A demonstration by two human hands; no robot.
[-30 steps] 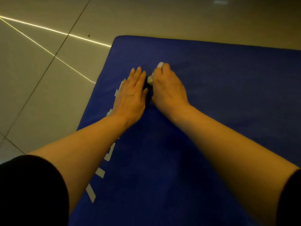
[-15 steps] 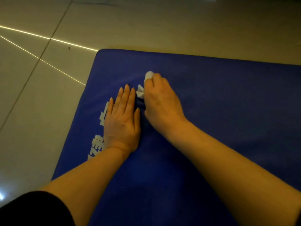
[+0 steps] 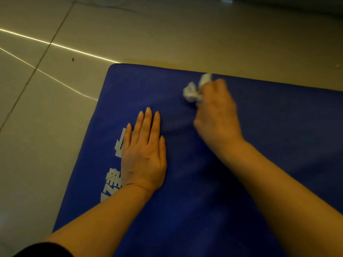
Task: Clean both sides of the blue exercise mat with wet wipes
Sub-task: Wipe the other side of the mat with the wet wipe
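The blue exercise mat [image 3: 269,138] lies flat on the tiled floor, with white printed characters along its left side. My left hand [image 3: 143,154] rests palm down on the mat with straight fingers, partly covering the print. My right hand [image 3: 216,115] grips a crumpled white wet wipe [image 3: 193,91] and holds it against the mat close to the far edge. The wipe sticks out past my fingers to the left and front; the right hand is motion-blurred.
Beige floor tiles [image 3: 46,127] surround the mat on the left and beyond its far edge. Bright thin light streaks cross the tiles at the left. A small dark speck [image 3: 73,59] lies on the floor beyond the mat's far left corner.
My right hand has slid the wipe away from the left hand, to the right and toward the mat's far edge. The left hand stays flat; the view has tilted up.
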